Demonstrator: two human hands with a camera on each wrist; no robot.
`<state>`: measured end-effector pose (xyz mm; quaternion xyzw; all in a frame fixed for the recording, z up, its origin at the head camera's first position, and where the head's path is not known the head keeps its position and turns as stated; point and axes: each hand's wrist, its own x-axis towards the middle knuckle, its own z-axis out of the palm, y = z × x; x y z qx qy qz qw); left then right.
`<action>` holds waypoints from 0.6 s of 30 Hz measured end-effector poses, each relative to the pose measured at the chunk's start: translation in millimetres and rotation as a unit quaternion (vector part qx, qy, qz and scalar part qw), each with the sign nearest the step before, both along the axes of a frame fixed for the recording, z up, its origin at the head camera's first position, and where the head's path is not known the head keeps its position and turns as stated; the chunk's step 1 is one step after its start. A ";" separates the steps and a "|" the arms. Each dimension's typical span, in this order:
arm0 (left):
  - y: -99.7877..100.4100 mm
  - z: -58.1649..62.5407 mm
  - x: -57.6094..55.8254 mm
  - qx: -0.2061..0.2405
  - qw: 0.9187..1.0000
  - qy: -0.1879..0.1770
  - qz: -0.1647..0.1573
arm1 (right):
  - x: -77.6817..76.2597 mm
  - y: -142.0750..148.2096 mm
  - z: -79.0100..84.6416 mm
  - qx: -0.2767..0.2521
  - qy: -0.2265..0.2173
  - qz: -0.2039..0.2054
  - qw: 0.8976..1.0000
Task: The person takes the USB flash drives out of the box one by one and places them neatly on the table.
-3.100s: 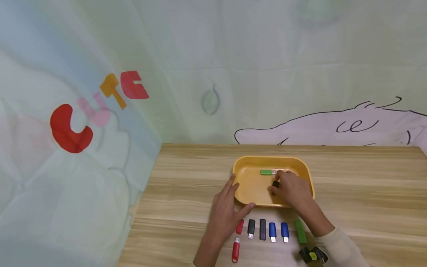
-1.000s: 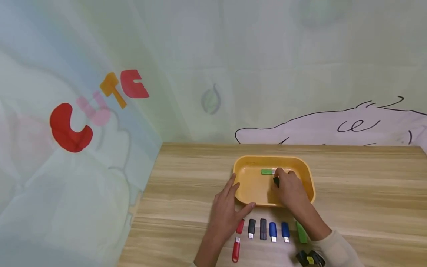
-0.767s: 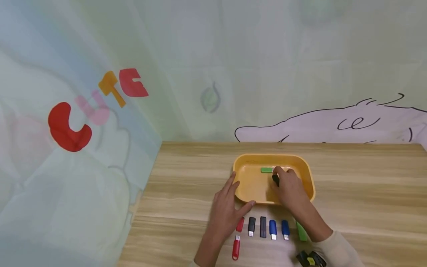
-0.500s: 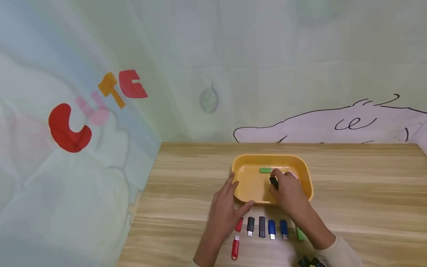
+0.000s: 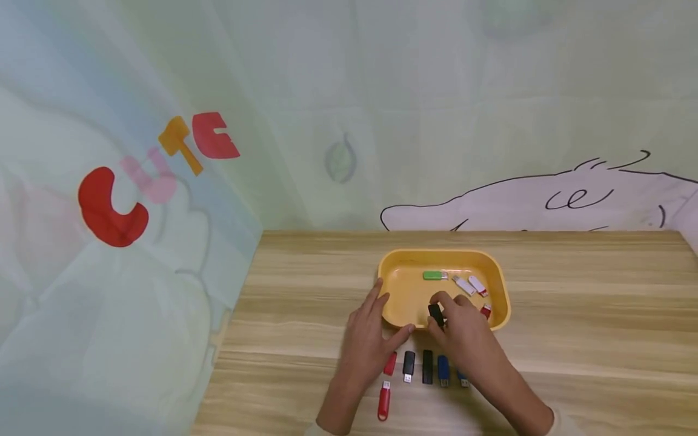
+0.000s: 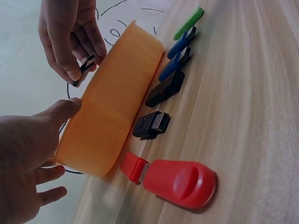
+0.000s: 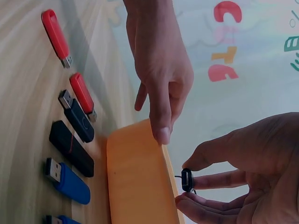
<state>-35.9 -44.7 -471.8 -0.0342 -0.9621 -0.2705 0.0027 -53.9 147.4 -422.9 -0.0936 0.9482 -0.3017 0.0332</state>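
Observation:
My right hand (image 5: 466, 330) pinches a black USB stick (image 5: 435, 314) between thumb and fingers, above the front part of the yellow tray (image 5: 395, 263). In the left wrist view the pinched stick (image 6: 84, 70) shows just beyond the tray's rim. My left hand (image 5: 366, 342) rests at the tray's front left corner, fingers spread, thumb on the near rim. Inside the tray lie a green USB stick (image 5: 434, 275), two white ones with red ends (image 5: 477, 286), and a red one (image 5: 486, 310) partly covered by my right hand.
In front of the tray runs a row of USB sticks: red (image 5: 389, 363), black (image 5: 409, 366), another black (image 5: 428, 367), and two blue (image 5: 443, 370). A second red stick (image 5: 384, 401) lies nearer me. The right forearm hides a green stick (image 6: 188, 23) from the head view.
My right hand has moved toward the tray's front and left with the black USB stick, uncovering the white and red sticks. Its forearm now covers the row's right end. The left hand stays put.

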 end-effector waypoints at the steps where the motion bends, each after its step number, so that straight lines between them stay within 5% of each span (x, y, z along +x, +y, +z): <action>1: 0.0 -0.2 0.1 -0.001 1.000 -0.002 0.001 | 1.6 -0.5 -0.3 -0.001 0.001 -0.001 1.000; 18: -1.0 0.0 -0.8 0.020 1.000 0.001 -0.001 | 29.7 -12.5 0.7 -0.006 -0.010 -0.004 1.000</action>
